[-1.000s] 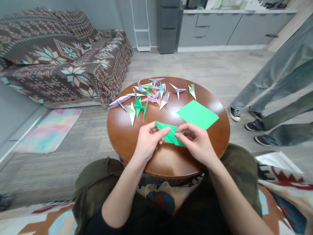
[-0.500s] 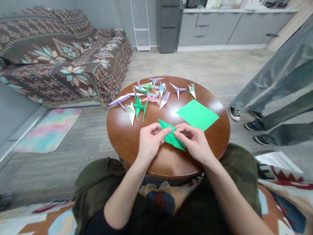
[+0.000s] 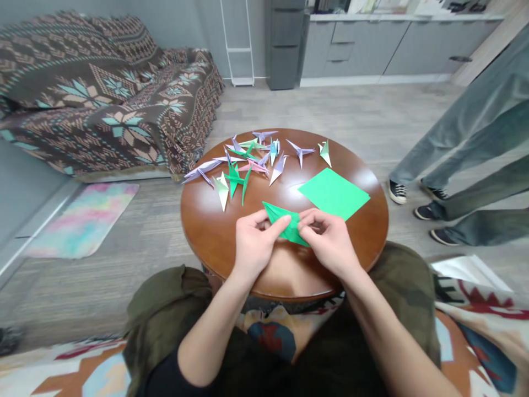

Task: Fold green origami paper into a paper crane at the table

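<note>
2 bare hands, left point(image 3: 257, 238) and right point(image 3: 328, 238), grip a folded, pointed green paper piece point(image 3: 289, 225) in their fingers above the glossy, round brown wooden desk point(image 3: 223, 242), its near edge open.

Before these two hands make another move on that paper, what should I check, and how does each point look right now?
1. Left hand gripping the folded green paper: ok, thumb pressed on top.
2. Right hand gripping it too: ok, fingers at its right part.
3. Creases sharp and edges lined up: cannot tell, fingers cover part and the detail is too small.
4. Folded green paper lifted off the table: cannot tell from this angle.
5. Flat green paper lying on the table: ok, just beyond the right hand.
6. Folded paper figures apart from both hands: ok, they sit farther back, mostly to the left.
</note>
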The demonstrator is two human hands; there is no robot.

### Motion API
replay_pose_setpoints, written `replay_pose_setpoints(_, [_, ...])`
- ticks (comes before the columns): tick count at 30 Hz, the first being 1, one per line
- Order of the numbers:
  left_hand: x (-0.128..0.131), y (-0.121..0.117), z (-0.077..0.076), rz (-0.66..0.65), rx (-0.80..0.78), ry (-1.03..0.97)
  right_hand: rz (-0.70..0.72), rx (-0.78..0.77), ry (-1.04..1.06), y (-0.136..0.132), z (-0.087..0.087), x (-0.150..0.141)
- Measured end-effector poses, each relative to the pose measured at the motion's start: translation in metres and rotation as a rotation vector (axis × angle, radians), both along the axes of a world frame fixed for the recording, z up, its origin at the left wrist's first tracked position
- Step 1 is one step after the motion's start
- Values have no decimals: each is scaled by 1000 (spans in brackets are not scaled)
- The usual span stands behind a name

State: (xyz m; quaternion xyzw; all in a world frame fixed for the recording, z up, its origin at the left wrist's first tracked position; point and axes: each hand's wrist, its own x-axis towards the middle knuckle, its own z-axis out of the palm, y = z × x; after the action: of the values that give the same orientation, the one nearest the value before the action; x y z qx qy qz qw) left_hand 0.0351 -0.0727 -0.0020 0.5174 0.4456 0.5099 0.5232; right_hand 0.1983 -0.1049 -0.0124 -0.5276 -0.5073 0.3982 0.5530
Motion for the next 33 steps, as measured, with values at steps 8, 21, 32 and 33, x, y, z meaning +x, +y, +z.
replay_pose_setpoints(8, [-7,11,4,-30,-79,-175,16,-16,73,6,1,16])
replay_pose_setpoints(21, [-19,12,10,-331,-14,152,314,10,-356,-7,18,30])
replay_pose_setpoints(32, [-15,1,14,-444,137,389,386,39,-468,-11,22,28])
replay_pose_setpoints(33, [-14,1,14,-446,145,394,389,42,-476,-11,22,28])
